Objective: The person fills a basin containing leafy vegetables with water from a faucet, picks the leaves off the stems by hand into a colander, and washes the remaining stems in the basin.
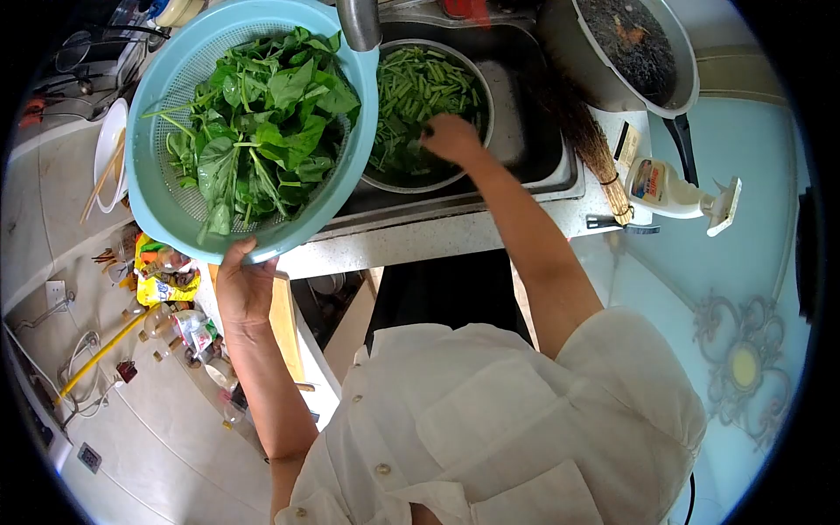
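Note:
My left hand (pixel 245 284) grips the near rim of a light-blue plastic colander (pixel 143 197), thumb on the edge. Loose leafy greens (pixel 262 131) fill the colander, which is held up beside the faucet and over the sink's left part. Inside the sink sits a round metal basin (pixel 488 105) with cut green stems (pixel 424 79) and some leaves in it. My right hand (pixel 452 138) reaches over the right side of that basin, its fingers curled and closed just above the greens; what they hold, if anything, is hidden.
The faucet (pixel 360 24) comes down between colander and basin. Right of the sink (pixel 525 114) lie a straw brush (pixel 595 149), a spray bottle (pixel 669 188) and a large blackened pan (pixel 687 79) with a handle. A white bowl with chopsticks (pixel 109 157) stands at left, with bottles and packets below.

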Tool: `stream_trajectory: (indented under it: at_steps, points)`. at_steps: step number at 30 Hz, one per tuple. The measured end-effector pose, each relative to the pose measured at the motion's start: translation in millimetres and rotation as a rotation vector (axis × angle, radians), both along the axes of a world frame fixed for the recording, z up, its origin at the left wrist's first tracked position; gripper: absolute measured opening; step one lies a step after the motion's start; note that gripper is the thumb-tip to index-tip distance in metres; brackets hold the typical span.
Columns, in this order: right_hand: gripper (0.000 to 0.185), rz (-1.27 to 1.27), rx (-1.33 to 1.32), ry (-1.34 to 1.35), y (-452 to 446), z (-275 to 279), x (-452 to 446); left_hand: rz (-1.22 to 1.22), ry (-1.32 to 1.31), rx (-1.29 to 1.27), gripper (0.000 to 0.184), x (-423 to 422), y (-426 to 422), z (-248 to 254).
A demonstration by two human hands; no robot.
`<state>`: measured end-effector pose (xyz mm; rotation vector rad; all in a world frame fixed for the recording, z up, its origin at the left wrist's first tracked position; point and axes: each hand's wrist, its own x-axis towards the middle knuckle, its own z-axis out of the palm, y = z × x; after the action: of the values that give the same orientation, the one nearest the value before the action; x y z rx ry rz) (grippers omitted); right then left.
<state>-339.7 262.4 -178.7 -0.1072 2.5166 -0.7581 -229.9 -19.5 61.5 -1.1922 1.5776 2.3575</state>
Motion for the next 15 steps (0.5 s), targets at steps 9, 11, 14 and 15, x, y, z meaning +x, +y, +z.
stream_trajectory:
  at_steps: [9,11,14,15]
  points:
    - [0.022,0.112,0.217,0.051,-13.5,35.3,-11.7,0.015,-0.01,-0.011,0.021,-2.6,0.6,-0.3]
    - [0.018,0.244,0.417,-0.167,-24.7,36.6,-11.7,0.025,-0.005,-0.029,0.026,-2.0,0.3,0.0]
    - [0.018,0.132,0.457,-0.106,-20.0,-13.9,-2.8,0.01,0.009,-0.014,0.026,-5.3,0.5,0.3]
    - [0.018,0.141,0.46,-0.11,-11.0,-6.2,-3.3,0.017,-0.006,-0.019,0.026,-2.8,2.0,0.7]
